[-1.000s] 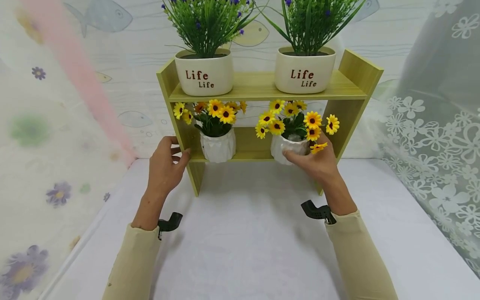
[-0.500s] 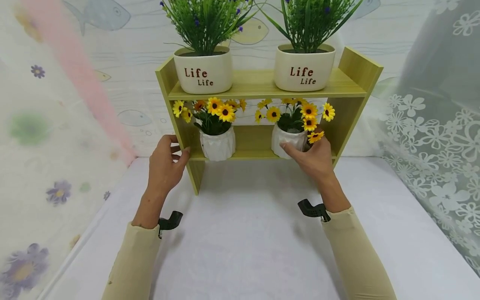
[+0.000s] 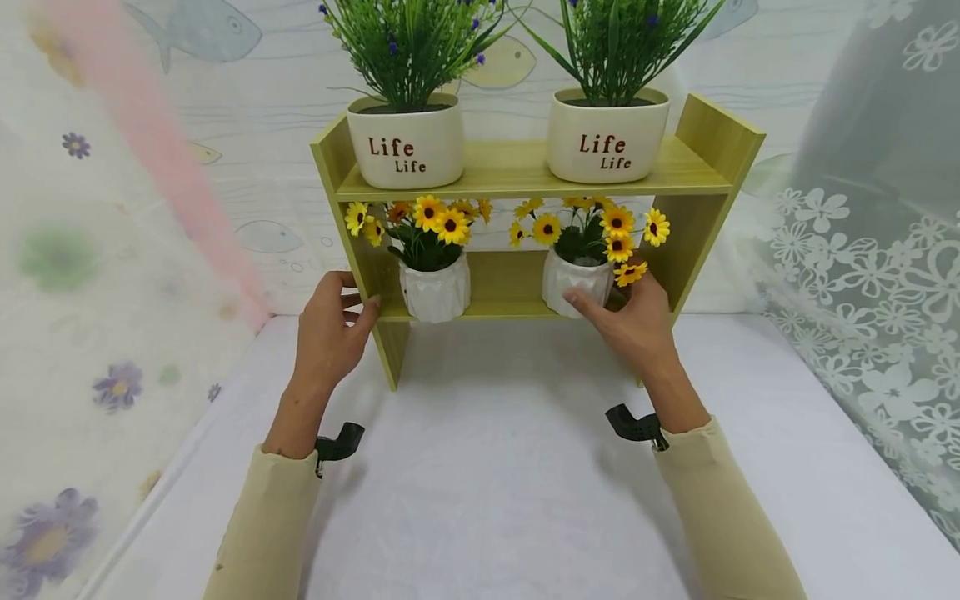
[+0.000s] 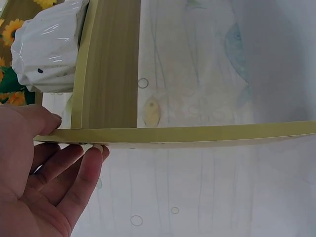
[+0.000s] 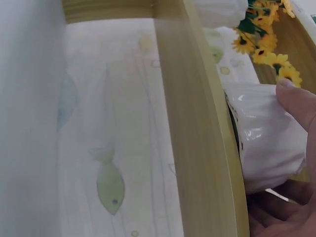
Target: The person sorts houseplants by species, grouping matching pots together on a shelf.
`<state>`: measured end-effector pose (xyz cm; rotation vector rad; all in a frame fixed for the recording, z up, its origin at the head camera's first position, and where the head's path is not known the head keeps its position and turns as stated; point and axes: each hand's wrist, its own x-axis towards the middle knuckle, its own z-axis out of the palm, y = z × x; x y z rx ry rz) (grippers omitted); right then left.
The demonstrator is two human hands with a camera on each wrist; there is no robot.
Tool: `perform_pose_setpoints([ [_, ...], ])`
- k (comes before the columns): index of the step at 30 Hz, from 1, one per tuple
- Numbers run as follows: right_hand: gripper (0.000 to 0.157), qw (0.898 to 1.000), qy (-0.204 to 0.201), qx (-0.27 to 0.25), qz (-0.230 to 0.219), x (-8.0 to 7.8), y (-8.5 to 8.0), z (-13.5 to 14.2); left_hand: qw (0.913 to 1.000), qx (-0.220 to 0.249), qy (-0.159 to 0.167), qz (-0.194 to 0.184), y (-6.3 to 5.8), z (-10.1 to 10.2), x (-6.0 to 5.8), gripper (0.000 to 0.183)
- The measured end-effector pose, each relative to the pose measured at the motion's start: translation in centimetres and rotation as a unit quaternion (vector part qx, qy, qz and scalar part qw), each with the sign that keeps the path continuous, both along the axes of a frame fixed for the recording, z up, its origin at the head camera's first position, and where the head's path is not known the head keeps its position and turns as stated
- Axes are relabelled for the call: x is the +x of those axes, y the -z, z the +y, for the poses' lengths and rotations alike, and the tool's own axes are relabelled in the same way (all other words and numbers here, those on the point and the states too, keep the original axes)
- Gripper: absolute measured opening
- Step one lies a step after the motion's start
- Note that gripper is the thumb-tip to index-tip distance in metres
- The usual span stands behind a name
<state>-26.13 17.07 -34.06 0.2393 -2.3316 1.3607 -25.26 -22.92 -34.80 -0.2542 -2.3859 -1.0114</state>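
Note:
A small white ribbed flower pot [image 3: 564,282] with yellow artificial flowers is at the right of the lower board of a wooden shelf [image 3: 506,287]. My right hand [image 3: 636,321] holds this pot, thumb on its front and fingers around its right side, partly hidden by blossoms. In the right wrist view the pot [image 5: 266,133] is right at the board's edge. My left hand [image 3: 330,333] grips the shelf's left side panel, with the thumb inside and fingers outside, as the left wrist view shows on the panel [image 4: 197,133]. A matching pot [image 3: 437,289] stands at the lower left.
On the top board stand two cream planters, the left planter [image 3: 408,150] and the right planter [image 3: 607,142], both lettered "Life" and full of tall greenery. The shelf rests on a white-covered table [image 3: 480,483]. A patterned curtain [image 3: 277,142] hangs behind, and a sheer lace cloth [image 3: 885,275] drapes at right.
The right pot has moved slightly back and up in the head view, its flowers shifting under the top board. My right hand followed it, then edged slightly right. My left hand stays put.

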Motion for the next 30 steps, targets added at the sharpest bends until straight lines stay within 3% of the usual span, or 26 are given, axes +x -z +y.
perform_pose_setpoints([
  [7,0.083,0.999,0.001,0.043,0.019,1.0,0.0,0.9,0.9999,-0.007,0.010,-0.007,0.0,-0.2,0.3,0.040],
  [14,0.060,0.996,-0.027,0.076,0.047,2.4,0.5,1.9,0.9997,-0.016,-0.017,-0.006,0.1,0.0,1.1,0.036],
  [24,0.033,0.982,-0.024,0.086,0.166,4.8,1.7,4.3,0.9993,-0.025,-0.028,-0.004,0.4,-0.2,1.7,0.031],
  [30,0.028,0.981,-0.001,0.138,0.136,5.8,2.8,6.8,0.9978,-0.061,-0.012,-0.024,1.3,-1.7,2.9,0.025],
])
